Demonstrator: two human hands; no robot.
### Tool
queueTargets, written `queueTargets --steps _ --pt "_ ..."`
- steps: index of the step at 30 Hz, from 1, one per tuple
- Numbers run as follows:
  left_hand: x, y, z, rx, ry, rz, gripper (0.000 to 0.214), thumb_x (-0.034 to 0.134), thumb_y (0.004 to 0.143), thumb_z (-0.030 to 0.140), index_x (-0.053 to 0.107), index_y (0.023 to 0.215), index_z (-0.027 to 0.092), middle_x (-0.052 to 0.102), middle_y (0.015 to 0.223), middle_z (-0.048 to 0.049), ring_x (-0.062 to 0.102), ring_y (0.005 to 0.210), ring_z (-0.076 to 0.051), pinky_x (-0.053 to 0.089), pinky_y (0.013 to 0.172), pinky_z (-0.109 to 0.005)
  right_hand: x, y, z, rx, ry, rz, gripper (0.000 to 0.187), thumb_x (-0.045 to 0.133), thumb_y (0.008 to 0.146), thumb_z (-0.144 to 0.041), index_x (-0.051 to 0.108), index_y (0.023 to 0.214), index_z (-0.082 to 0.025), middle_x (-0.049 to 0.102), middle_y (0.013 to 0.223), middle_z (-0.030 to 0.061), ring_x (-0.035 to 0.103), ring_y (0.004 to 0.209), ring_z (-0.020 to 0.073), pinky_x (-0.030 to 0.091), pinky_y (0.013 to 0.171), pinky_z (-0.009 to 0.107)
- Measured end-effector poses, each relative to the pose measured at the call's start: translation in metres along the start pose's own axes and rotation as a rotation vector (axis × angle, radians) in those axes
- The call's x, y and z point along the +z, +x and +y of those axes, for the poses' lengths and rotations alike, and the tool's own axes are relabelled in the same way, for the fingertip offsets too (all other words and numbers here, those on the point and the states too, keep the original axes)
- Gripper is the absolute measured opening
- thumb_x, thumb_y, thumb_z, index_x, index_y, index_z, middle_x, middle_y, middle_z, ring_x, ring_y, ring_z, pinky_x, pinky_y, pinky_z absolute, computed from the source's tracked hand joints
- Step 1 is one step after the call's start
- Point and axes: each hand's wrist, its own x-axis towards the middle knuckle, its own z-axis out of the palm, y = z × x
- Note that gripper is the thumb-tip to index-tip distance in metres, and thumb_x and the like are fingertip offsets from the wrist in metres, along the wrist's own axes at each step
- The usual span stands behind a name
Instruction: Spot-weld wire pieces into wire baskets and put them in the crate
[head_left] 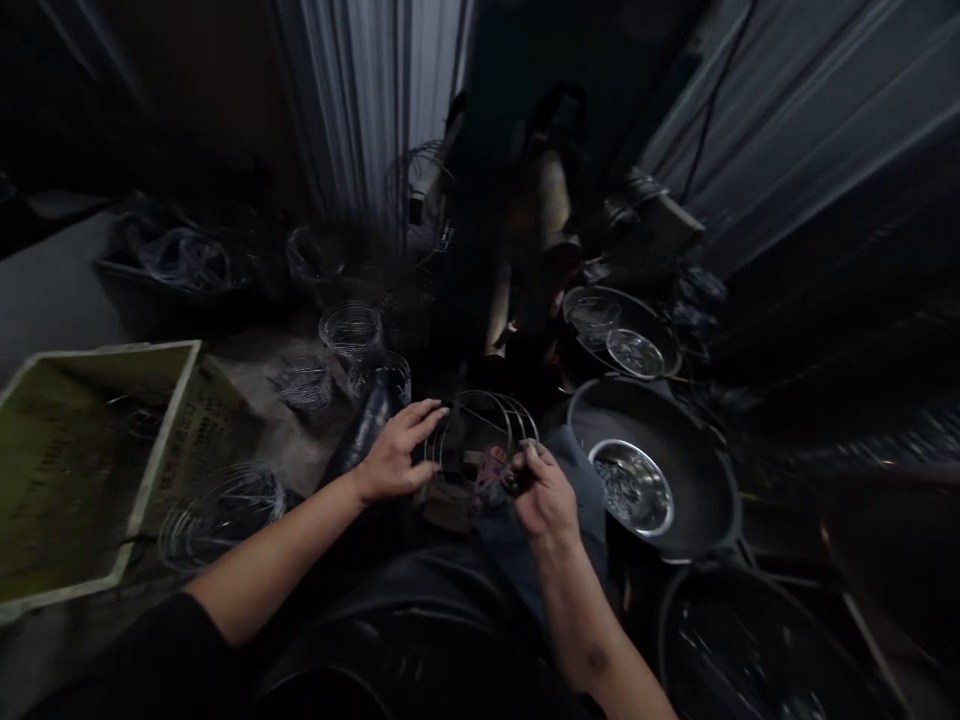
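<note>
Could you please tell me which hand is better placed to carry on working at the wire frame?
Probably the right hand: its fingers are pinched closed at the wire frame, while the left hand lies open across the hoops, seemingly steadying them.

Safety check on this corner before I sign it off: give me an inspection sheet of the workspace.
Surface: grey floor, dimly lit.
Job's things: wire ring frame, held above the lap.
Clutter: wire coils on the floor beside a yellow-green plastic crate; black basin holding a steel bowl of small metal pieces.
Hands: left hand has fingers spread on the frame; right hand is closed at the frame, its grip unclear.
Cables: thin black cable at upper right.
Surroundings: corrugated metal sheeting behind; the far corners are too dark to inspect.
</note>
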Motion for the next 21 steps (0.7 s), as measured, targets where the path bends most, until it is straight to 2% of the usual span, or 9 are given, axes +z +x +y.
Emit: queueTargets --steps 2,4,8,10,12,15,17,19,21 --pt "0.007 0.005 0.009 0.183 0.275 -0.143 0.080 0.060 0.064 0.028 0.036 0.139 0.012 0.025 0.146 -0.0076 0.020 0.136 -0.024 0.021 0.111 -0.035 0.002 0.001 0.002 0.042 -0.008 0.001 0.059 0.076 0.049 -0.038 0.041 0.090 -0.015 0.044 0.061 -0.0033 0.044 0.050 0.0058 0.039 0.046 0.018" --pt "0.023 0.011 0.011 0.209 0.381 -0.198 0.088 0.061 0.063 0.035 0.030 0.142 0.010 0.026 0.145 -0.0108 0.021 0.135 -0.027 0.025 0.109 -0.037 0.002 0.003 0.004 0.109 -0.035 -0.045 0.059 0.073 0.050 -0.041 0.041 0.092 -0.014 0.045 0.060 -0.0029 0.044 0.049 0.0060 0.039 0.046 0.017" --pt "0.072 0.015 -0.001 0.191 0.275 -0.208 0.087 0.061 0.066 0.047 0.034 0.136 0.004 0.042 0.133 -0.0170 0.042 0.122 -0.024 0.034 0.104 -0.032 -0.018 0.011 -0.008 0.142 -0.414 -0.206 0.053 0.068 0.056 -0.046 0.048 0.091 -0.011 0.050 0.063 0.0001 0.044 0.050 0.0047 0.035 0.047 0.012" --pt "0.092 0.012 -0.010 0.071 0.189 -0.248 0.089 0.061 0.064 0.047 0.033 0.137 0.004 0.040 0.135 -0.0163 0.041 0.124 -0.024 0.034 0.105 -0.032 -0.042 0.012 -0.022 -0.027 -0.685 -0.220 0.043 0.069 0.060 -0.040 0.053 0.083 -0.008 0.053 0.067 0.0019 0.046 0.057 0.0032 0.035 0.052 0.009" --pt "0.105 0.010 -0.017 -0.119 0.082 -0.333 0.094 0.063 0.063 0.050 0.030 0.139 0.006 0.035 0.139 -0.0138 0.036 0.128 -0.024 0.031 0.108 -0.033 -0.071 0.011 -0.038 -0.131 -0.731 -0.155 0.041 0.067 0.064 -0.038 0.056 0.089 -0.008 0.054 0.069 0.0025 0.049 0.060 0.0043 0.037 0.053 0.009" --pt "0.110 0.014 -0.022 -0.403 -0.057 -0.356 0.105 0.069 0.058 0.053 0.022 0.143 0.014 0.034 0.141 -0.0093 0.036 0.128 -0.023 0.028 0.110 -0.036 -0.130 0.009 -0.062 -0.178 -0.568 0.106 0.056 0.059 0.069 -0.042 0.053 0.112 -0.007 0.054 0.069 0.0037 0.052 0.055 0.0082 0.039 0.050 0.013" --pt "0.110 0.022 -0.021 -0.543 -0.126 -0.341 0.108 0.072 0.056 0.053 0.019 0.144 0.021 0.043 0.134 -0.0075 0.046 0.119 -0.023 0.035 0.106 -0.038 -0.181 0.007 -0.073 -0.265 -0.589 0.398 0.056 0.057 0.072 -0.038 0.052 0.117 -0.006 0.058 0.080 0.0064 0.054 0.059 0.0076 0.042 0.054 0.014" --pt "0.111 0.030 -0.019 -0.632 -0.175 -0.351 0.104 0.073 0.055 0.053 0.024 0.142 0.023 0.051 0.123 -0.0070 0.055 0.107 -0.024 0.043 0.098 -0.039 -0.239 -0.001 -0.081 -0.217 -0.750 0.710 0.053 0.051 0.079 -0.031 0.047 0.127 -0.009 0.059 0.101 0.0090 0.058 0.070 0.0083 0.047 0.066 0.016" --pt "0.114 0.036 -0.017 -0.667 -0.175 -0.357 0.098 0.074 0.054 0.054 0.033 0.137 0.021 0.055 0.117 -0.0073 0.057 0.102 -0.025 0.045 0.094 -0.039 -0.298 -0.019 -0.083 -0.001 -1.120 0.940 0.049 0.050 0.083 -0.027 0.048 0.130 -0.015 0.057 0.111 0.0066 0.057 0.099 0.0114 0.045 0.090 0.018"
